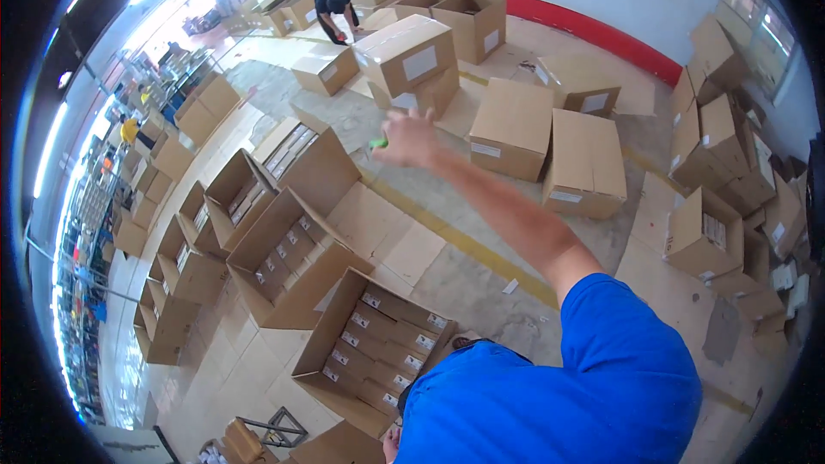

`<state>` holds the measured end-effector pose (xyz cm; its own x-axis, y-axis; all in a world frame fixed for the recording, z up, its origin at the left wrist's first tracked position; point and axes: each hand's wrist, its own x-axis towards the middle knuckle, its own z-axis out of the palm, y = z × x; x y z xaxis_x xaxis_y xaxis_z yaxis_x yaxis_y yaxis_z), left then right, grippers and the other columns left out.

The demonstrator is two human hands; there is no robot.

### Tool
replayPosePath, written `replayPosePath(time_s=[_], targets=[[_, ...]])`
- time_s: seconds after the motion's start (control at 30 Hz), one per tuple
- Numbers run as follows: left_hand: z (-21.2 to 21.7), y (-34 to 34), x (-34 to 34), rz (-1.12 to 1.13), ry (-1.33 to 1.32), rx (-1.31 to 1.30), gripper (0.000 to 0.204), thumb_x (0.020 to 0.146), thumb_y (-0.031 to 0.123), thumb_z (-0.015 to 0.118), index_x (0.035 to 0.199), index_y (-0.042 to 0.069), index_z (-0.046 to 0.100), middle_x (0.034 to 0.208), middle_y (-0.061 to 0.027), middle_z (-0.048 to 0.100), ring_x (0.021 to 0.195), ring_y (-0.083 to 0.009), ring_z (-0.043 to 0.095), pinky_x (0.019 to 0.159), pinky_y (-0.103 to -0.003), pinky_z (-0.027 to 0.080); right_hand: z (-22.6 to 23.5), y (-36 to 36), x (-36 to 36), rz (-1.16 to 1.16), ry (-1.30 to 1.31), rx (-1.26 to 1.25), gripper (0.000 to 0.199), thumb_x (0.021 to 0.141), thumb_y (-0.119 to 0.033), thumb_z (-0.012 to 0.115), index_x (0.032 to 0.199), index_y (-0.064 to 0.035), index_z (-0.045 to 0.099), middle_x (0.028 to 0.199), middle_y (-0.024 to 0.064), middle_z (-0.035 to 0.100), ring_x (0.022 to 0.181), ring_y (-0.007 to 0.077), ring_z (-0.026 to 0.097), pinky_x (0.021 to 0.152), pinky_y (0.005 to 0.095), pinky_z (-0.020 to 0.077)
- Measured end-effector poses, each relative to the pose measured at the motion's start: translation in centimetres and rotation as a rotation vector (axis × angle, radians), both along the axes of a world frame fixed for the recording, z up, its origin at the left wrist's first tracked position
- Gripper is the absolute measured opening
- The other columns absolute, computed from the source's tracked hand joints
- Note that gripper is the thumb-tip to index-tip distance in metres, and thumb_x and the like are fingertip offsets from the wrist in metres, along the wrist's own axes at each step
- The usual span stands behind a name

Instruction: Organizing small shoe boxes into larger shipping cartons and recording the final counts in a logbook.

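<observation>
My right hand (407,139) is stretched out far ahead on a straight arm. Its fingers are closed round a small bright green object (378,144), mostly covered, so its kind is unclear. Past that hand, two cartons are stacked, the upper carton (408,51) taped shut. At the lower edge my left hand (392,443) shows only in part, beside the flap of a carton (344,445); its fingers are mostly hidden. Just in front of my body stands an open carton (322,375) packed with rows of brown boxes (378,339) bearing white labels.
Several open, part-filled cartons (275,314) run along the left. Closed cartons (587,155) stand to the right of my arm. More cartons (705,232) pile by the right wall. A person (333,10) in dark clothes bends over cartons at the back. A metal frame (279,428) lies at lower left.
</observation>
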<state>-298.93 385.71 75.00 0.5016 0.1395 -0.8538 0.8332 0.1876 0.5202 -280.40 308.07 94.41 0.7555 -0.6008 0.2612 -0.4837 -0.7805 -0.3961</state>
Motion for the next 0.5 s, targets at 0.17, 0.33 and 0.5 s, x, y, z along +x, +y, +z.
replayPosePath(time_s=[0.17,0.33,0.5], targets=[[-1.7,-1.0,4.6,-0.082,0.021,0.006,0.039,0.102,0.038,0.059,0.136,0.019,0.057,0.132,-0.0078,0.065,0.12,-0.028,0.062,0.1,-0.049,0.05,2.8,-2.7,-0.6,-0.219,-0.155,-0.159,0.054,0.081,-0.05,0.071,0.12,-0.0126,0.074,0.159,0.012,0.042,0.147,0.0381,0.035,0.113,0.0745,0.0263],[-4.3,-0.4,6.1,-0.062,0.052,-0.048,0.043,0.103,0.04,0.058,0.143,0.027,0.05,0.141,-0.0044,0.059,0.124,-0.028,0.06,0.098,-0.052,0.051,10.1,-5.8,-1.2,-0.24,-0.052,-0.115,0.056,0.081,-0.051,0.072,0.12,-0.0114,0.073,0.162,0.0136,0.037,0.15,0.0414,0.029,0.113,0.0753,0.0247],[-6.0,-0.3,3.7,-0.004,0.103,-0.009,0.036,0.101,0.038,0.063,0.134,0.026,0.056,0.135,-0.0033,0.063,0.12,-0.028,0.062,0.095,-0.051,0.052,10.5,-6.9,-5.8,-0.245,-0.616,-0.531,0.038,0.078,-0.039,0.076,0.102,-0.0098,0.075,0.163,0.0167,0.034,0.152,0.0438,0.025,0.115,0.0755,0.0205]])
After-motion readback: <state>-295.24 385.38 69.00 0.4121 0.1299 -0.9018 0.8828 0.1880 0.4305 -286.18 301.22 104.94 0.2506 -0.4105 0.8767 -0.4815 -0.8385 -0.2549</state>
